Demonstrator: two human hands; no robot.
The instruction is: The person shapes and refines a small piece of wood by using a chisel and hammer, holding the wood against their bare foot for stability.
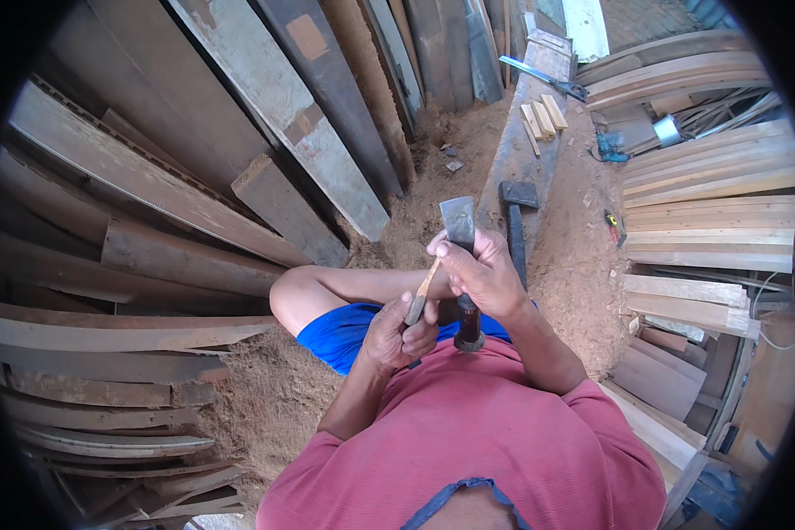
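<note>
My right hand grips a small hatchet just below its grey metal head, the blade pointing away from me and the dark handle end hanging down toward my lap. My left hand is closed around a thin wooden stick that rises at a slant until it touches the right hand. Both hands are held close together above my bent knee and blue shorts. The hatchet's edge sits right beside the stick's upper end.
Sawdust covers the ground. A long timber beam runs ahead with a mallet, short wood blocks and a blue-handled tool on it. Weathered planks lean at left; pale boards are stacked at right.
</note>
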